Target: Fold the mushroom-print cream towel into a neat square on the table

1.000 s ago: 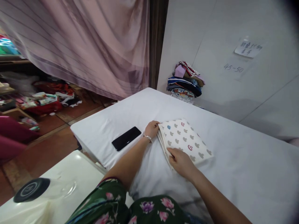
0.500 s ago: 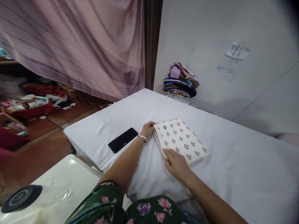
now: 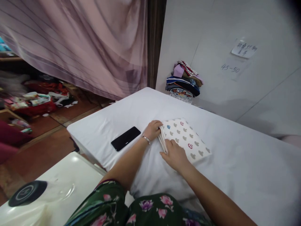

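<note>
A folded white cloth point(image 3: 185, 134) printed with grey, red and blue mouse-head shapes lies flat on the white-covered table point(image 3: 235, 163). At its left edge, the layered folds show. My left hand point(image 3: 152, 129), with a bracelet at the wrist, has its fingers closed on the far end of that edge. Nearer to me, my right hand point(image 3: 176, 157) lies on the cloth's near left corner, its fingers curled over the layered edge and its thumb out to the left. Left of my left hand lies a black phone point(image 3: 125, 138), untouched.
A stack of folded clothes point(image 3: 182, 81) stands behind the table against the white wall point(image 3: 211, 31), which bears paper notes point(image 3: 244, 50). A pink curtain point(image 3: 105, 47) hangs at back left. At lower left is a white surface point(image 3: 77, 169) with a dark round object point(image 3: 28, 193).
My left hand has shifted slightly right and its fingers reach further over the cloth's edge. My right hand has moved up along the edge, its thumb now standing out left. The view shifted slightly.
</note>
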Demonstrator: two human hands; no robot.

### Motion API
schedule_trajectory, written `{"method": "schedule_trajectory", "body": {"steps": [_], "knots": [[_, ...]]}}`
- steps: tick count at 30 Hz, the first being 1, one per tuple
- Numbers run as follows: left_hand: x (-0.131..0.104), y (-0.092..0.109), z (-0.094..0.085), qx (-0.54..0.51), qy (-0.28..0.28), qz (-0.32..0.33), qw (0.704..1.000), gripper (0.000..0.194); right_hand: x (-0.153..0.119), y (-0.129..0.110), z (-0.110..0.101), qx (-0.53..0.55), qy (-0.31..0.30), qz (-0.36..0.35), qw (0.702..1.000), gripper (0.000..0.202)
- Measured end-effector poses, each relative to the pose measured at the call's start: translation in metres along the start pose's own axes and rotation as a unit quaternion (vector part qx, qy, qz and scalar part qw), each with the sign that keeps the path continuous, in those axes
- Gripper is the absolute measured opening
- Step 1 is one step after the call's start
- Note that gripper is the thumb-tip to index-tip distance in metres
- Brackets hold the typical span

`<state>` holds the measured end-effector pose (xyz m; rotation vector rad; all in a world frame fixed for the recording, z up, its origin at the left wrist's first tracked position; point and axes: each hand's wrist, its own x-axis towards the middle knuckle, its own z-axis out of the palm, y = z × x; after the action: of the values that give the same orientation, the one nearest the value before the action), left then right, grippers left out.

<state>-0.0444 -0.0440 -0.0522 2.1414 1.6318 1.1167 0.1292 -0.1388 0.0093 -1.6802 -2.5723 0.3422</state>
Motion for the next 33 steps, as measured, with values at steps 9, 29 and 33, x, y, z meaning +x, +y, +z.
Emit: {"method": "schedule_trajectory", "body": {"steps": [9,29,33], "knots": [[0.003,-0.002,-0.002,-0.014,-0.001,0.012,1.0,0.027,0.012,0.006,-0.001,-0.043,-0.042,0.019,0.998,0.052],[-0.003,-0.009,0.002,0.056,0.012,0.036,0.998,0.032,0.011,0.024,-0.001,0.041,-0.053,-0.071,0.995,0.032],[-0.003,-0.017,0.009,-0.01,0.031,-0.001,0.999,0.032,0.009,0.018,0.005,-0.001,-0.045,-0.068,0.997,0.038]]}}
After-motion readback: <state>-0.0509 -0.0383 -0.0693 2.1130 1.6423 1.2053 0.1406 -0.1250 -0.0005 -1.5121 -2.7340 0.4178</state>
